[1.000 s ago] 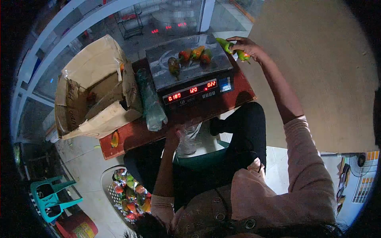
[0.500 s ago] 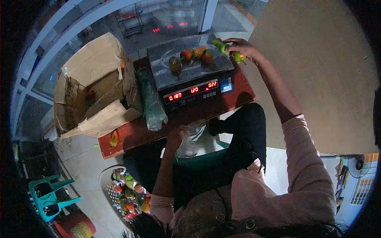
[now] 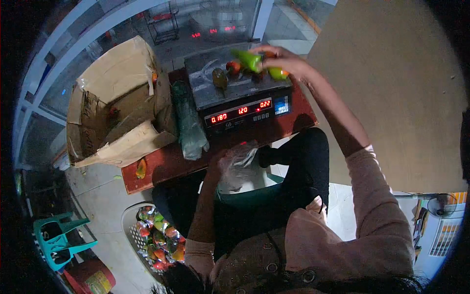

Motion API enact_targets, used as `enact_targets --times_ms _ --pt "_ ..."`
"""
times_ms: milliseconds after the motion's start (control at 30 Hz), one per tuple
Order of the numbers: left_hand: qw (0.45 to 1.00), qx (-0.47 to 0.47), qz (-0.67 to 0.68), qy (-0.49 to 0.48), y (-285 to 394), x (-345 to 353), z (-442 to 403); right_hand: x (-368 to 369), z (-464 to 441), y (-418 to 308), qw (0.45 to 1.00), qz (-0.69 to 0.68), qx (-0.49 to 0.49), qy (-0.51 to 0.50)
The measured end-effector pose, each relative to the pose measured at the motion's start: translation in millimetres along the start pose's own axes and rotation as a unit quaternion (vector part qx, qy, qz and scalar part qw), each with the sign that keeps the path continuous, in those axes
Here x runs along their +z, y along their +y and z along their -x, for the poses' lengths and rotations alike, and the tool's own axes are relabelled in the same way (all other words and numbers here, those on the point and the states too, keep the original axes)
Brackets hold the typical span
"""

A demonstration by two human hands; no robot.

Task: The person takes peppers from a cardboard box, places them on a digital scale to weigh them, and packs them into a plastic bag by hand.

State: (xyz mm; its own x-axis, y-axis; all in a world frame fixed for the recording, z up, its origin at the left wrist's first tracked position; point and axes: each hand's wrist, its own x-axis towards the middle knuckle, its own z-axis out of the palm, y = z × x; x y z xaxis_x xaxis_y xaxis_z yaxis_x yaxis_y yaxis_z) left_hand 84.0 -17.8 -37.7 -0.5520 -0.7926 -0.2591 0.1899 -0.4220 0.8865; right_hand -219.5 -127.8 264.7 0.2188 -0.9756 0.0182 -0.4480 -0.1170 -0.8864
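Note:
My right hand (image 3: pixel 281 62) holds a green pepper (image 3: pixel 247 60) and a green-orange pepper (image 3: pixel 278 73) above the right part of the scale plate (image 3: pixel 205 93). Several peppers rest on that plate, among them a dark one (image 3: pixel 220 77) and a red one (image 3: pixel 233 67); my hand partly covers others. Red digits glow on the scale's display (image 3: pixel 241 111). Down at the red table's front edge, my left hand (image 3: pixel 220 164) is closed on a clear plastic bag (image 3: pixel 241 169).
An open cardboard box (image 3: pixel 117 152) stands left of a green plastic bundle (image 3: pixel 190 127). One pepper (image 3: pixel 141 168) lies at the red table's (image 3: pixel 161 169) left end. A basket (image 3: pixel 128 225) of wrapped peppers and a teal stool (image 3: pixel 58 241) are on the floor.
My right hand has moved left over the scale plate with the peppers. The clear bag in my left hand has risen and spread wider. The display reads the same.

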Motion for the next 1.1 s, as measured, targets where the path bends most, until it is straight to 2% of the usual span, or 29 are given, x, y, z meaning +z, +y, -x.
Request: enact_targets --times_ms 67,100,133,167,200,267,333,367,467,533,633,700,767,833,867,967,1033,1100 --pt "0.991 -0.052 0.123 0.013 14 10 2 22 20 2 0.992 0.020 -0.104 -0.074" --pt "0.983 -0.078 0.167 0.012 36 22 8 44 27 -13 0.975 0.158 -0.013 -0.156" --pt "0.972 -0.103 0.211 0.012 61 36 15 66 37 -28 0.925 0.290 0.079 -0.234" --pt "0.959 -0.129 0.253 0.013 86 49 24 88 55 1 0.959 0.134 0.066 -0.242" --pt "0.943 -0.155 0.294 0.016 106 58 31 110 72 30 0.968 -0.027 0.051 -0.244" --pt "0.951 -0.201 0.234 0.033 138 77 45 141 84 7 0.952 0.144 0.022 -0.271" --pt "0.952 -0.209 0.221 0.026 130 69 49 151 88 -6 0.940 0.159 0.065 -0.296" --pt "0.952 -0.194 0.237 0.009 100 47 48 152 87 -10 0.933 0.167 0.086 -0.308" --pt "0.941 -0.176 0.284 -0.043 64 19 33 128 77 -14 0.956 0.163 0.006 -0.242" --pt "0.937 -0.172 0.297 -0.061 44 10 26 113 58 2 0.987 0.129 -0.022 -0.090" --pt "0.946 -0.165 0.272 -0.066 8 -14 19 87 16 29 0.949 0.302 -0.063 0.056" --pt "0.963 -0.137 0.220 -0.068 0 -21 18 88 -8 27 0.918 0.360 -0.108 0.130" --pt "0.991 -0.073 0.097 -0.064 1 -18 22 102 -30 26 0.916 0.354 -0.106 0.154" --pt "0.998 -0.045 0.022 -0.044 11 -10 28 130 -42 24 0.906 0.399 -0.007 0.142" --pt "0.998 -0.055 0.029 -0.024 23 -2 31 139 -44 23 0.896 0.422 0.043 0.134" --pt "0.995 -0.082 0.053 0.036 61 21 39 145 -41 25 0.890 0.430 0.028 0.150" --pt "0.997 -0.065 0.004 0.047 63 23 38 147 -37 31 0.900 0.393 -0.001 0.187" --pt "0.993 -0.012 -0.114 0.029 57 20 36 149 -26 23 0.912 0.359 -0.020 0.199"
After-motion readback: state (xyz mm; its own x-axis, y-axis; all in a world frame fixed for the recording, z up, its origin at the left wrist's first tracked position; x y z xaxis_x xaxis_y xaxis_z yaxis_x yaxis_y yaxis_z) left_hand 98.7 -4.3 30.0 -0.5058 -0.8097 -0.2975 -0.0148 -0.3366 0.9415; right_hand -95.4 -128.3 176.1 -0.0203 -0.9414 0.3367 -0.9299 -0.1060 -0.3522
